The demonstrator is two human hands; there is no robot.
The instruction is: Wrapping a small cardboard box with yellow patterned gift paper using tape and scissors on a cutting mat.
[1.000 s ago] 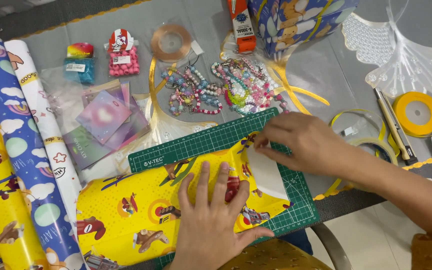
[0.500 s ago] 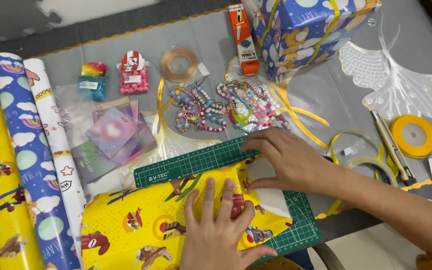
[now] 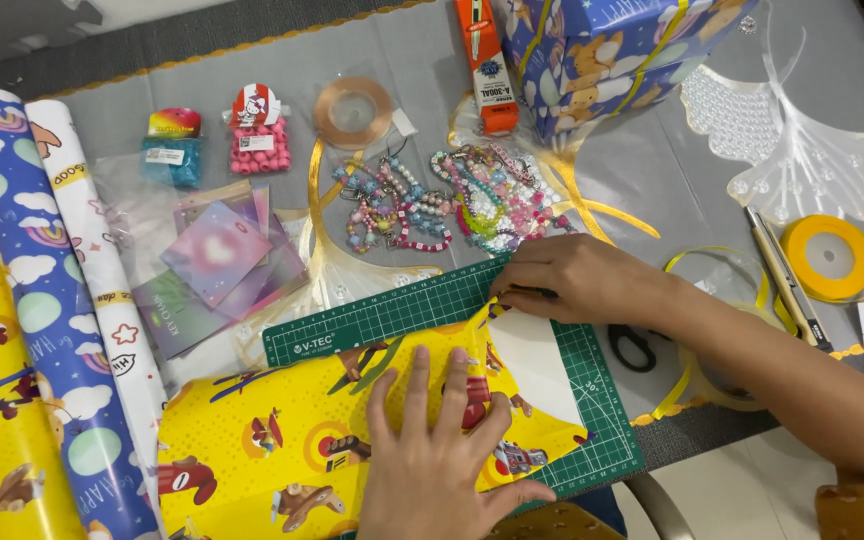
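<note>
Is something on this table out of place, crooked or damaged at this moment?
Nothing looks damaged or spilled. The green cutting mat lies askew to the table edge, and a loose gold ribbon trails across the grey cover. The left hand presses the yellow wrapping paper flat; the right hand folds its corner.

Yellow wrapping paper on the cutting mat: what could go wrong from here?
1. The right hand pinches only the corner of the folded flap; it could spring open or crease crooked.
2. The left hand presses the yellow wrapping paper flat; any slide on the green cutting mat may skew the fold.
</note>
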